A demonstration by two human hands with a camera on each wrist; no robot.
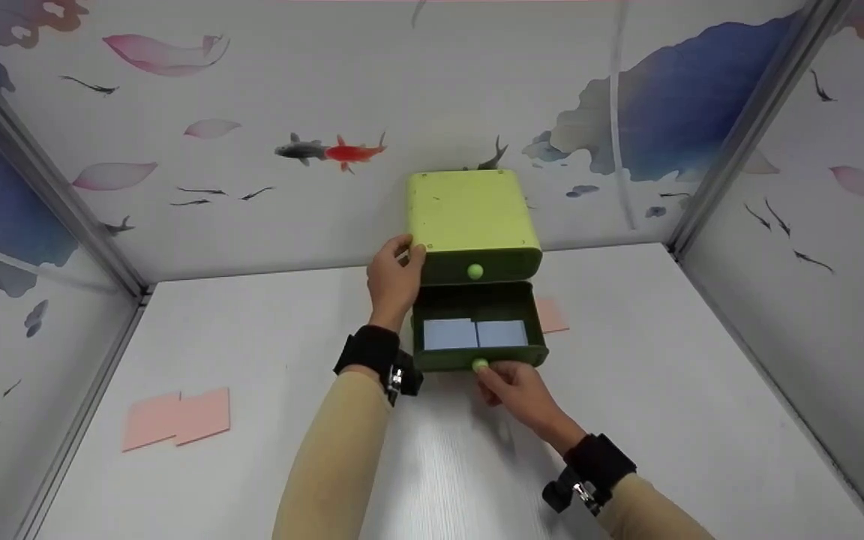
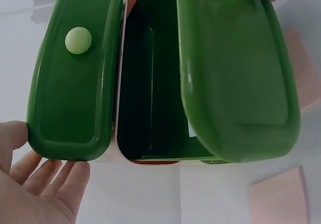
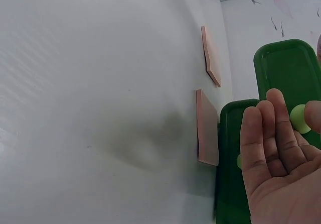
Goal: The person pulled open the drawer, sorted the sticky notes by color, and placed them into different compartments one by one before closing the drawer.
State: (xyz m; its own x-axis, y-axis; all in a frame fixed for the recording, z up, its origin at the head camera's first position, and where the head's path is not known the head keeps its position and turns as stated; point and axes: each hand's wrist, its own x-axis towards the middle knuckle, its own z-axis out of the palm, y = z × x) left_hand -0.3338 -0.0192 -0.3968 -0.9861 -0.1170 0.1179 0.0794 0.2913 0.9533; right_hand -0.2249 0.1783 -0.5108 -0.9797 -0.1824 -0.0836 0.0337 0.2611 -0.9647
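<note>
A two-drawer box with a yellow-green top [image 1: 469, 210] and dark green drawers stands against the back wall. Its lower drawer [image 1: 432, 364] is pulled out, with two light-blue rectangular pieces [image 1: 450, 334] lying inside. The upper drawer front [image 2: 70, 98] sits in line with the box. My left hand [image 1: 393, 277] rests at the box's upper left corner, thumb by the front edge and fingers along the side. With thumb and index finger, my right hand [image 1: 518, 390] pinches the lower drawer's round green knob [image 1: 480, 364]. Several right fingers [image 3: 253, 143] show in the right wrist view.
Two pink square pieces [image 1: 203, 416] lie edge to edge on the white table [image 1: 267, 360] at the left. Another pink piece [image 1: 550, 315] shows partly beside the drawer's right side. White panels printed with fish and petals [image 1: 327, 82] enclose the table at the back and sides.
</note>
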